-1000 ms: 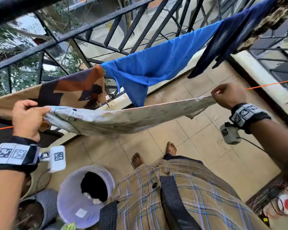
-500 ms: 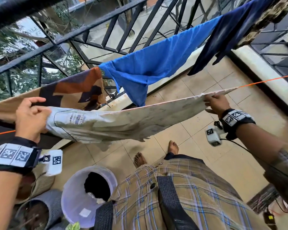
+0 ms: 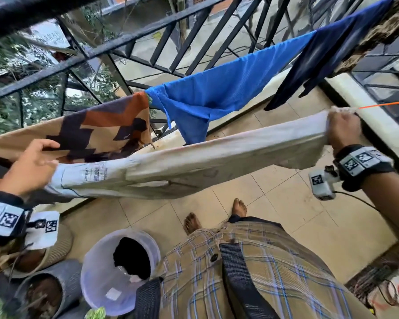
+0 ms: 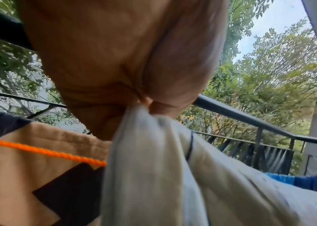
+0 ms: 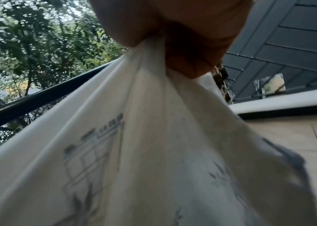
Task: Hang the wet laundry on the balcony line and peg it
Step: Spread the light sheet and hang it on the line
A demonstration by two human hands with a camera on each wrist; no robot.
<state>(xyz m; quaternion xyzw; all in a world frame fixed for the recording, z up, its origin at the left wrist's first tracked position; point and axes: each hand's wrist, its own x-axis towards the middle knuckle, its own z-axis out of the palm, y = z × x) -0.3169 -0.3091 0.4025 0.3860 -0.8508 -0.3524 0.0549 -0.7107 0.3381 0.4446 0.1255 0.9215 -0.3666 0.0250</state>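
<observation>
You wear a tan plaid shirt [image 3: 251, 272] with blue and white lines, crossed by dark webbing straps [image 3: 240, 279]. Each wrist carries a black band [image 3: 364, 169] with square black-and-white markers and a small white camera block [image 3: 321, 183]; a thin cable trails from the right one. Your feet [image 3: 238, 207] are bare.

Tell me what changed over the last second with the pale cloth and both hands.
The right hand carried its end of the pale printed cloth outward and up along the orange line, pulling the cloth out longer and flatter. The left hand kept its grip on the other end, in much the same place. The bright blue garment, the brown patterned cloth and the translucent bucket stayed put.
</observation>
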